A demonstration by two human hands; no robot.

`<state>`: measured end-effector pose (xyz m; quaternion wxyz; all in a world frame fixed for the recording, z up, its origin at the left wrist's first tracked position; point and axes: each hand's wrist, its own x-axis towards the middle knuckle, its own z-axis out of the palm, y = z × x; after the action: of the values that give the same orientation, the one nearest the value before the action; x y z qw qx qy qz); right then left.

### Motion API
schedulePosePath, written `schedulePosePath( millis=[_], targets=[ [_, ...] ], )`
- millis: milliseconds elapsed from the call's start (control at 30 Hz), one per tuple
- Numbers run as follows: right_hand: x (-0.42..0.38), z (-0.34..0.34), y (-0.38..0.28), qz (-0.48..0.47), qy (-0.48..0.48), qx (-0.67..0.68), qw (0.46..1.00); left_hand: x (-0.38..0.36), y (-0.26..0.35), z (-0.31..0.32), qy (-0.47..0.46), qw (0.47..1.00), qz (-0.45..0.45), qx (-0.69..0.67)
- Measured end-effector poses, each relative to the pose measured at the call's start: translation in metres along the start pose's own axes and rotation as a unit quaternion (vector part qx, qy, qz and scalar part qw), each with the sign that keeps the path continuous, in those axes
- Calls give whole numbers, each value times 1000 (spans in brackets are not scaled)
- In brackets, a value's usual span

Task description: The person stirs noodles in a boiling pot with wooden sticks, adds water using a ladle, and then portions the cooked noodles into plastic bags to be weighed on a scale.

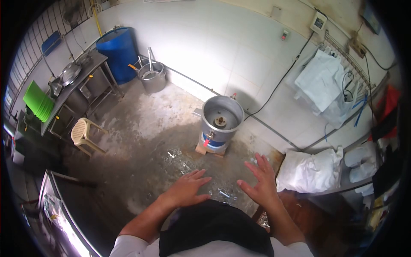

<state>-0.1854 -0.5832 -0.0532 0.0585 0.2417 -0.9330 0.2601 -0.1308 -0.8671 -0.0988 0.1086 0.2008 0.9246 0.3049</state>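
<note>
My left hand (pixel 187 187) is held out over the wet floor, palm down, with its fingers stretched and nothing in it. Fingers spread, my right hand (pixel 259 182) is raised on the other side, also holding nothing. Ahead of both hands, and apart from them, stands a round metal machine (pixel 222 115) with an open drum and a hub at its centre. A tap with a red handle (pixel 207 142) sticks out from its front. Wooden blocks (pixel 201 149) show under its base. A dark apron (pixel 214 227) covers my front.
A cream plastic stool (pixel 81 130) stands left, by a metal table (pixel 64 105) with strainers and green baskets (pixel 37 102). A blue barrel (pixel 117 55) and a metal pot (pixel 153 80) are against the wall. White sacks (pixel 309 170) lie at right. A black cable (pixel 280 81) runs down the wall.
</note>
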Motion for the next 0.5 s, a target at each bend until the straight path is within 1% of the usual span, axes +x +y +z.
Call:
schedulePosePath(
  millis=[500],
  targets=[
    [-15, -1, 5, 20, 14, 7, 1000, 5, 6, 8, -18, 1000, 7, -8]
  ],
)
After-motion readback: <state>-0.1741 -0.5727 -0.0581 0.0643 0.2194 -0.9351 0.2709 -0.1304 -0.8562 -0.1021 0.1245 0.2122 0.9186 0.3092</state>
